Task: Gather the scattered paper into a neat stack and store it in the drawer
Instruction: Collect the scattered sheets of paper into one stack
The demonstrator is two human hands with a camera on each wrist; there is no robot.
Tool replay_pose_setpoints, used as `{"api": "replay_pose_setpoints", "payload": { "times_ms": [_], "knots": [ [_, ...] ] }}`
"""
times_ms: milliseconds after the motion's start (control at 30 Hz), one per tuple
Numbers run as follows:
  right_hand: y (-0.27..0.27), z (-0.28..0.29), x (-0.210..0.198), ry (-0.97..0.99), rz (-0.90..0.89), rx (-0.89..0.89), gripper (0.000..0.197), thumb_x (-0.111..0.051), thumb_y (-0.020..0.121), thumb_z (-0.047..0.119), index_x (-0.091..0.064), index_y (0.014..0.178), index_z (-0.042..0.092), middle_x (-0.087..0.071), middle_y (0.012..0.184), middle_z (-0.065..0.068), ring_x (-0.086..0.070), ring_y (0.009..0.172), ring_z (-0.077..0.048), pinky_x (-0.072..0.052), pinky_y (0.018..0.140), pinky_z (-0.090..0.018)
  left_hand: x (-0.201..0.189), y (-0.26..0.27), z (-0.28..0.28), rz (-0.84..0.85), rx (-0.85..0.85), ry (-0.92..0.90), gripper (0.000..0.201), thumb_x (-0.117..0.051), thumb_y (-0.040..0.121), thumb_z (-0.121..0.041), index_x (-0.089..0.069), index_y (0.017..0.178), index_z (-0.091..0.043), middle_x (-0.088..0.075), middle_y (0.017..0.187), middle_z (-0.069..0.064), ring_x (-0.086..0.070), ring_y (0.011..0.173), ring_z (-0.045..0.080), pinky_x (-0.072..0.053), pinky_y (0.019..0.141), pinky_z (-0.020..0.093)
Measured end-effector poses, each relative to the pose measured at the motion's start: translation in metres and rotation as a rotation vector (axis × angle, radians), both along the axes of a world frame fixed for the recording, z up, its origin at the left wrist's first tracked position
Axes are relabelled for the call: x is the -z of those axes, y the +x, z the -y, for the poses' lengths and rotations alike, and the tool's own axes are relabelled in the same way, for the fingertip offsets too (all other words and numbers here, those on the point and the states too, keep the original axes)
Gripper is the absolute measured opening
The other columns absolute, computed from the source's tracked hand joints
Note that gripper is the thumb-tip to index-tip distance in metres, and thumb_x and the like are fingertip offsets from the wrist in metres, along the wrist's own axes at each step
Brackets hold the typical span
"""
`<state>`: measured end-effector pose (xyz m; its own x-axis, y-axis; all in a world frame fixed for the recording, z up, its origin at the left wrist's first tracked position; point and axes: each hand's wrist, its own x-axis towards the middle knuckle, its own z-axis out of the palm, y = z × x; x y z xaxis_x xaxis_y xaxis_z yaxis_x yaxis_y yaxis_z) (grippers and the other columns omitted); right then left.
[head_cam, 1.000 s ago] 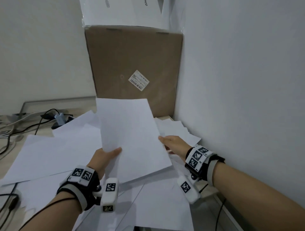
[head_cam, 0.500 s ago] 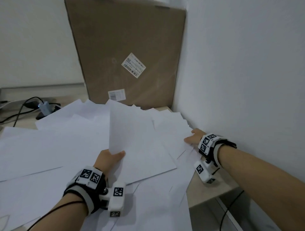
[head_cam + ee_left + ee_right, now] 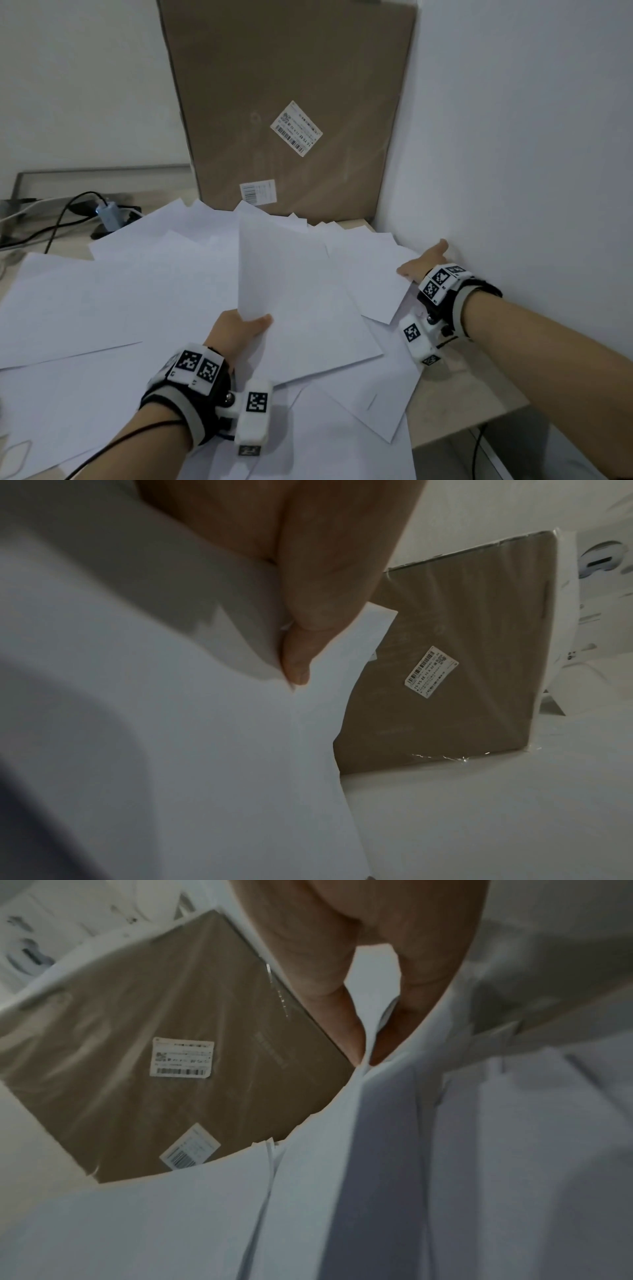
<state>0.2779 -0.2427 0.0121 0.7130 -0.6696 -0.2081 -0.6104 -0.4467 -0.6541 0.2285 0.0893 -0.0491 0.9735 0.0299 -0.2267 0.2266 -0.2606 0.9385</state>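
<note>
Loose white paper sheets (image 3: 130,301) lie scattered over the desk. My left hand (image 3: 247,322) holds one raised sheet (image 3: 301,301) by its near-left corner, thumb on top; in the left wrist view the thumb (image 3: 301,647) presses on that sheet (image 3: 212,750). My right hand (image 3: 423,263) is at the far right beside the wall, on the edge of several overlapping sheets (image 3: 370,274). Its thumb and a finger (image 3: 346,1020) pinch the edge of those sheets (image 3: 342,1177) in the right wrist view. No drawer is in view.
A tall brown cardboard box (image 3: 291,113) leans in the corner behind the paper. The white wall (image 3: 513,171) is close on the right. Cables and a small adapter (image 3: 110,213) lie at the back left. The desk's bare corner (image 3: 466,407) shows at right.
My right hand left the raised sheet and moved right to the sheets by the wall, pinching their edge. The left hand lowered its sheet toward the desk.
</note>
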Motion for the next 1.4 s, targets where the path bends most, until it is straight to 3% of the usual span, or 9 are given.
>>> {"api": "replay_pose_setpoints", "payload": {
  "times_ms": [167, 233, 300, 433, 700, 833, 1133, 1300, 1400],
  "knots": [
    [-0.01, 0.005, 0.021, 0.099, -0.132, -0.001, 0.12, -0.084, 0.068, 0.025, 0.002, 0.147, 0.0, -0.029, 0.149, -0.02, -0.034, 0.136, -0.032, -0.031, 0.112, -0.039, -0.003, -0.003, -0.003, -0.013, 0.012, 0.021, 0.02, -0.072, 0.084, -0.021, -0.062, 0.081, -0.003, -0.066, 0.085, 0.015, -0.059, 0.079, 0.029, -0.048, 0.075, 0.037],
    [-0.014, 0.009, 0.028, 0.115, -0.129, -0.012, 0.119, -0.091, 0.047, 0.031, -0.019, 0.136, 0.0, -0.053, 0.119, -0.018, -0.053, 0.114, -0.031, -0.045, 0.1, -0.042, -0.004, -0.004, -0.005, -0.024, 0.01, 0.013, 0.02, -0.072, 0.084, -0.02, -0.062, 0.08, -0.003, -0.064, 0.082, 0.015, -0.058, 0.077, 0.028, -0.046, 0.074, 0.035],
    [-0.015, 0.013, 0.038, 0.154, -0.101, -0.033, 0.1, -0.089, 0.054, 0.025, -0.025, 0.128, 0.004, -0.052, 0.094, -0.012, -0.057, 0.098, -0.03, -0.051, 0.09, -0.043, -0.005, -0.006, -0.008, -0.034, 0.014, 0.015, 0.021, -0.072, 0.084, -0.019, -0.062, 0.081, -0.001, -0.064, 0.081, 0.015, -0.058, 0.075, 0.028, -0.046, 0.073, 0.035],
    [-0.027, 0.011, 0.044, 0.198, -0.046, -0.067, 0.108, -0.084, 0.05, 0.018, -0.02, 0.136, 0.009, -0.051, 0.106, -0.015, -0.059, 0.099, -0.037, -0.052, 0.088, -0.049, -0.007, -0.011, -0.019, -0.07, 0.04, 0.013, 0.027, -0.072, 0.084, -0.017, -0.063, 0.09, 0.008, -0.063, 0.081, 0.018, -0.056, 0.074, 0.027, -0.044, 0.07, 0.035],
    [-0.045, -0.005, 0.03, 0.125, -0.071, -0.065, 0.064, -0.076, 0.072, 0.016, -0.037, 0.119, -0.004, -0.055, 0.113, -0.017, -0.057, 0.106, -0.034, -0.05, 0.087, -0.038, -0.014, -0.021, -0.061, -0.199, 0.047, -0.041, 0.036, -0.075, 0.081, -0.014, -0.063, 0.106, 0.01, -0.064, 0.11, 0.032, -0.061, 0.092, 0.037, -0.047, 0.093, 0.052],
    [-0.045, -0.01, 0.028, 0.092, -0.066, -0.097, 0.084, -0.08, 0.067, 0.022, -0.032, 0.132, -0.003, -0.054, 0.119, -0.019, -0.057, 0.105, -0.035, -0.05, 0.093, -0.044, -0.011, -0.024, -0.065, -0.174, 0.023, -0.023, 0.05, -0.084, 0.069, -0.023, -0.065, 0.103, 0.008, -0.065, 0.106, 0.033, -0.061, 0.089, 0.035, -0.047, 0.093, 0.052],
    [-0.05, -0.016, 0.019, 0.183, -0.005, -0.095, 0.074, -0.076, 0.073, 0.009, -0.036, 0.134, -0.003, -0.055, 0.122, -0.018, -0.058, 0.108, -0.034, -0.051, 0.089, -0.038, -0.015, -0.029, -0.055, -0.072, 0.004, 0.128, 0.019, -0.073, 0.083, -0.02, -0.062, 0.08, -0.005, -0.065, 0.086, 0.016, -0.058, 0.078, 0.028, -0.045, 0.077, 0.036],
    [-0.052, -0.017, 0.01, 0.119, 0.062, -0.228, 0.024, -0.065, 0.079, 0.004, -0.062, 0.103, 0.005, -0.064, 0.097, -0.01, -0.061, 0.086, -0.027, -0.048, 0.075, -0.031, -0.016, -0.029, -0.055, -0.058, 0.011, 0.158, 0.022, -0.074, 0.083, -0.023, -0.062, 0.083, -0.004, -0.065, 0.089, 0.018, -0.059, 0.082, 0.03, -0.047, 0.083, 0.042],
    [-0.054, -0.022, 0.01, 0.092, 0.013, -0.323, 0.031, -0.067, 0.081, 0.009, -0.062, 0.112, 0.004, -0.065, 0.105, -0.011, -0.061, 0.092, -0.026, -0.048, 0.082, -0.031, -0.017, -0.031, -0.053, -0.035, 0.011, 0.174, 0.021, -0.072, 0.084, -0.022, -0.06, 0.077, -0.006, -0.065, 0.087, 0.017, -0.059, 0.081, 0.03, -0.045, 0.081, 0.039]
  ]
}}
